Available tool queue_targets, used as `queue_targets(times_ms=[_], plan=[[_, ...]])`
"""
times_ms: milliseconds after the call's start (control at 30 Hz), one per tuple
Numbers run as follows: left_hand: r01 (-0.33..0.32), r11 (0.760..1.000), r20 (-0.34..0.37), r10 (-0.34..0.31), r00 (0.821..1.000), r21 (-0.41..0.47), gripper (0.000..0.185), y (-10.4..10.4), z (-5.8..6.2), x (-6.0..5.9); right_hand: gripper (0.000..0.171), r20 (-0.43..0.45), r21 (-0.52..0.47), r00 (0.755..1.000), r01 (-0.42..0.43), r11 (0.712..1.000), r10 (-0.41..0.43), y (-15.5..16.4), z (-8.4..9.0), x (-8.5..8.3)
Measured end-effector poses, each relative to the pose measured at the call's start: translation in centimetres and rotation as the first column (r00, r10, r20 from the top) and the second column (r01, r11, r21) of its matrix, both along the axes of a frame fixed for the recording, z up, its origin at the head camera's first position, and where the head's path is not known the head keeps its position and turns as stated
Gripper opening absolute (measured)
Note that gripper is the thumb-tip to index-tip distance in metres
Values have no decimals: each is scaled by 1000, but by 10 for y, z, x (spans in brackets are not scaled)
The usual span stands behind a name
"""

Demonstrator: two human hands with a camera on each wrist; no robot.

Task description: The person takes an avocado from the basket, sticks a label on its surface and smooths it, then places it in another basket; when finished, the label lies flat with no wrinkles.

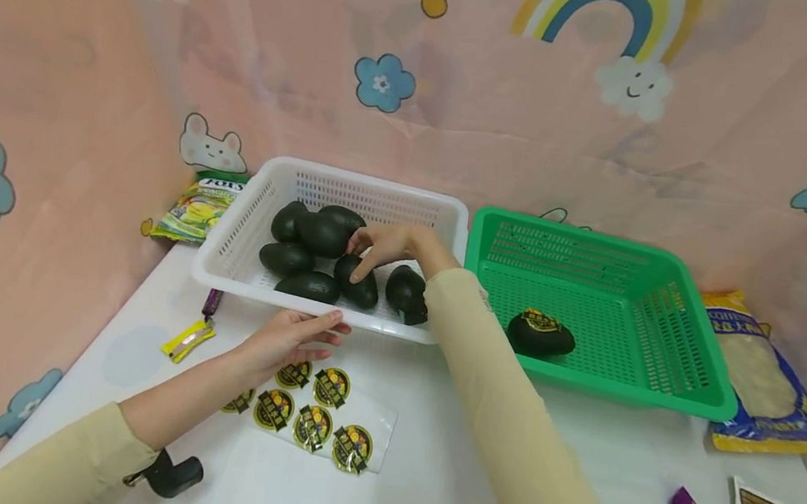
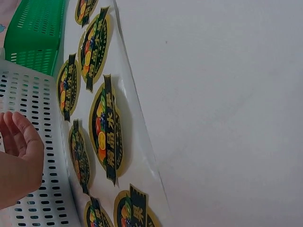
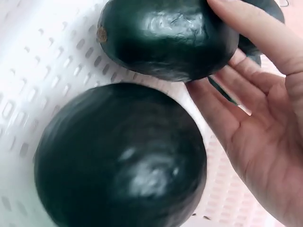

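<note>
- The right hand (image 1: 383, 248) is inside the white basket (image 1: 255, 291), thumb on one side of a dark green fruit (image 3: 165, 40) and fingers curled round the other; from where I stand, that is a real hold.
- The left hand (image 1: 290, 339) has nothing in it that I can see, its fingers loosely bent just by the basket's front edge; I cannot tell whether they touch it.
- The gripped fruit sits among other dark fruits (image 1: 309, 285) in that same basket, seven in all by my count, and no sticker shows on any of them, though a sleeve hides part of one.
- Across in the green basket (image 1: 628, 389) lies a single labelled fruit (image 1: 540, 343), a gold-and-black sticker on top.
- At least six stickers (image 1: 313, 427) remain on a clear sheet (image 1: 384, 430) on the worktop (image 1: 434, 491).
- I'd judge the labelling barely begun: one fruit looks done, and the white basket's whole lot seems left.
</note>
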State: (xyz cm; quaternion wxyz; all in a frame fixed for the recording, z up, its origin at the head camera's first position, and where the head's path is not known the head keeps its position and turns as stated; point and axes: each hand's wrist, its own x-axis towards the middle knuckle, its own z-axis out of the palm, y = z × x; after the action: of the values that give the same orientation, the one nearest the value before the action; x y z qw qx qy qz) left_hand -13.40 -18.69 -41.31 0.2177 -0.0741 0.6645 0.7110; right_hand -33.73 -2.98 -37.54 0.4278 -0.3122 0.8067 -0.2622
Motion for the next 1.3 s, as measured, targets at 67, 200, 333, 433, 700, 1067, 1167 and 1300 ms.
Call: queue_targets(times_ms=[67,200,333,433,700,1067,1167,1300], plan=[[2,1000,-5,-2,1000,-1,44,0,0,0,66,-12,39,999,-39,998,39,1,-1,0],[2,1000,-6,-3,1000,-6,44,0,0,0,77,7,103,992,-128,986,128,4,-4,-1],[4,1000,-10,-4,1000,-13,44,0,0,0,74,7,102,983,-183,978,183,7,-4,0],[12,1000,-13,-12,1000,-14,44,2,0,0,71,-14,74,983,-183,980,184,11,-1,1],[18,1000,-19,-19,1000,-17,45,0,-1,-1,70,-4,-77,989,-148,986,148,28,39,8],[20,1000,-30,-21,999,-11,44,0,-1,-1,63,-103,-249,975,-218,944,198,115,86,63],[22,1000,-35,-22,999,-16,43,0,-1,-1,63,-77,-286,981,-194,938,180,144,83,92],[19,1000,-38,-20,999,-19,42,0,0,0,65,-27,-345,987,-160,925,161,173,68,135]])
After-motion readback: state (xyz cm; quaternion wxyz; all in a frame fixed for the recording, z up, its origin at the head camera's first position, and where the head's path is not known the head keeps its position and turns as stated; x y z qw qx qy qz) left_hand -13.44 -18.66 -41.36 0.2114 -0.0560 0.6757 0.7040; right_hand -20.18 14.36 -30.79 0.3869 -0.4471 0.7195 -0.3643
